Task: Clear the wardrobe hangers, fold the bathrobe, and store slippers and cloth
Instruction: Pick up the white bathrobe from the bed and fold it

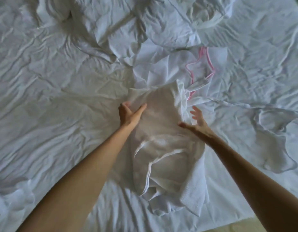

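A white waffle-weave bathrobe (163,144) lies in a loosely folded bundle on the bed, reaching from the middle of the view down toward the near edge. My left hand (129,113) grips the robe's far left corner, thumb on top and fingers under the cloth. At the robe's right edge my right hand (196,122) hovers with its fingers spread, holding nothing. A white mesh bag with pink trim (201,67) lies just beyond the robe, partly tucked under its far end.
A rumpled white bed sheet (53,97) covers the whole surface. Crumpled white bedding (128,22) is heaped at the far middle. Another wrinkled white cloth (275,144) lies at the right. The bed's near edge (245,220) shows at the bottom right.
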Demonstrator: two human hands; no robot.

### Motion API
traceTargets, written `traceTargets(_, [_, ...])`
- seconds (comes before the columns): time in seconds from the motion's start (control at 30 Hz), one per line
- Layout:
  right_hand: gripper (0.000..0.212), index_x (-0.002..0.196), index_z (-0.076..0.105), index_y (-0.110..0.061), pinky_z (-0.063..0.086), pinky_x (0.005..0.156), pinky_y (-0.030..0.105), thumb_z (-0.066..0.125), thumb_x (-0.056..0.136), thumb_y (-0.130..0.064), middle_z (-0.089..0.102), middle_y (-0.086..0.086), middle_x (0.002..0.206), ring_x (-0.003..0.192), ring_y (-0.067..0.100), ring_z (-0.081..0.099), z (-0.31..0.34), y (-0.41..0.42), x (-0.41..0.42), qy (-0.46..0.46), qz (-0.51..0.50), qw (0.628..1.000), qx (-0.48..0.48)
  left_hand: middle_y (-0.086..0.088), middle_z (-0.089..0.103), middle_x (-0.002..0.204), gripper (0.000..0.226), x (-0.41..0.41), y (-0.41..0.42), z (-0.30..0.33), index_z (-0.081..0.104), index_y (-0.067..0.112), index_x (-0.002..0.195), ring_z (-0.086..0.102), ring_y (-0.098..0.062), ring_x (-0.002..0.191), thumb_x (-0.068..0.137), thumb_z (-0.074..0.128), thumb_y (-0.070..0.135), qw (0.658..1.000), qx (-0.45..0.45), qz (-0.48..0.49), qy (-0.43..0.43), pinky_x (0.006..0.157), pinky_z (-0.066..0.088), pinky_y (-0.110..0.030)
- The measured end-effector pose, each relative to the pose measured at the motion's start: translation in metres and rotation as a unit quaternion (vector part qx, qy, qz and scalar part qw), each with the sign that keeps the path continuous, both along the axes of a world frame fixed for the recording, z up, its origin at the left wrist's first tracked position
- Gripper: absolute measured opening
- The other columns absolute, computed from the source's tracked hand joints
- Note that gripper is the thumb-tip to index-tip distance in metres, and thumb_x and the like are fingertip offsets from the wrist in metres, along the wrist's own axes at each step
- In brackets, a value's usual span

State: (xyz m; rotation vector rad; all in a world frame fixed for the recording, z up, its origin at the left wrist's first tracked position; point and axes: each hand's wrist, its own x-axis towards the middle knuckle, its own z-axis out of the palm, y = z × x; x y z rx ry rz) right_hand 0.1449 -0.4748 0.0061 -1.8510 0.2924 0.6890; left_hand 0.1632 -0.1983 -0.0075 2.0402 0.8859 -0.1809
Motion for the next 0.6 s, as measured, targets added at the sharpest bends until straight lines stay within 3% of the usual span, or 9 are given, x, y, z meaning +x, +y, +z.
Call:
traceTargets(0.07, [0.114,0.150,0.026,-0.024,0.052,0.093,0.031,0.090,0.060,-0.052,0.052,-0.002,0.134,0.116,0.014,0.056,-0.007,0.013,0.035,-0.002,0.014,1.000,0.013,-0.005,0.049,0.132,0.107,0.011,0.011,-0.004,0.045,0.014,0.135,0.049,-0.024,0.126,0.052,0.084,0.070,0.997,-0.012,-0.024,0.074,0.108,0.044,-0.040])
traceTargets(0.13, [0.089,0.137,0.044,-0.019,0.059,0.078,0.026,0.093,0.065,-0.036,0.067,-0.001,0.119,0.103,0.014,0.068,-0.012,0.026,0.057,0.002,0.035,0.999,0.035,-0.004,0.047,0.136,0.114,0.018,0.016,-0.011,0.045,0.017,0.137,0.046,-0.023,0.126,0.046,0.087,0.070,0.995,0.003,-0.018,0.097,0.108,0.043,-0.042])
traceTargets(0.2, [0.068,0.124,0.061,-0.021,0.061,0.082,0.030,0.094,0.065,-0.029,0.073,-0.002,0.110,0.098,0.012,0.071,-0.016,0.034,0.069,-0.023,0.070,0.997,0.030,-0.003,0.056,0.133,0.123,0.021,0.020,-0.013,0.046,0.014,0.136,0.056,-0.022,0.119,0.036,0.090,0.071,0.992,-0.058,0.021,0.111,0.103,0.050,-0.043])
traceTargets(0.27, [0.055,0.112,0.066,-0.025,0.060,0.084,0.031,0.094,0.064,-0.025,0.074,-0.004,0.105,0.093,0.007,0.071,-0.017,0.036,0.073,-0.048,0.084,0.995,0.000,-0.006,0.069,0.116,0.094,0.019,0.024,-0.013,0.057,0.008,0.124,0.068,-0.022,0.100,0.050,0.095,0.051,0.985,-0.131,0.043,0.102,0.091,0.058,-0.039])
traceTargets(0.33, [0.060,0.111,0.063,-0.025,0.060,0.083,0.033,0.096,0.061,-0.023,0.071,-0.002,0.106,0.096,0.013,0.070,-0.018,0.031,0.073,-0.068,0.075,0.994,-0.028,-0.006,0.073,0.100,0.055,0.014,0.028,-0.005,0.064,0.009,0.107,0.072,-0.019,0.085,0.065,0.093,0.029,0.982,-0.169,0.030,0.072,0.075,0.061,-0.032])
traceTargets(0.4, [0.081,0.123,0.054,-0.021,0.059,0.086,0.038,0.097,0.055,-0.029,0.067,-0.001,0.114,0.103,0.019,0.066,-0.013,0.023,0.066,-0.089,0.066,0.993,-0.046,-0.003,0.075,0.098,0.035,0.003,0.032,0.013,0.066,0.016,0.096,0.073,-0.013,0.081,0.071,0.090,0.018,0.981,-0.192,-0.008,0.037,0.065,0.059,-0.025])
traceTargets(0.5, [0.094,0.139,0.045,-0.022,0.049,0.088,0.029,0.094,0.059,-0.031,0.063,-0.007,0.122,0.109,0.015,0.060,0.005,0.014,0.044,-0.167,0.081,0.980,-0.070,0.006,0.074,0.100,0.038,-0.022,0.042,0.041,0.068,0.019,0.103,0.071,-0.007,0.087,0.073,0.089,0.014,0.979,-0.181,-0.093,-0.007,0.071,0.055,-0.021])
traceTargets(0.6, [0.062,0.128,0.054,-0.008,0.048,0.080,0.036,0.084,0.075,-0.022,0.067,0.003,0.109,0.100,0.024,0.063,0.032,0.008,0.003,-0.252,0.087,0.953,-0.144,0.015,0.069,0.099,0.044,-0.059,0.042,0.069,0.064,0.018,0.110,0.066,0.000,0.088,0.074,0.088,0.011,0.968,-0.142,-0.204,-0.039,0.080,0.050,-0.017])
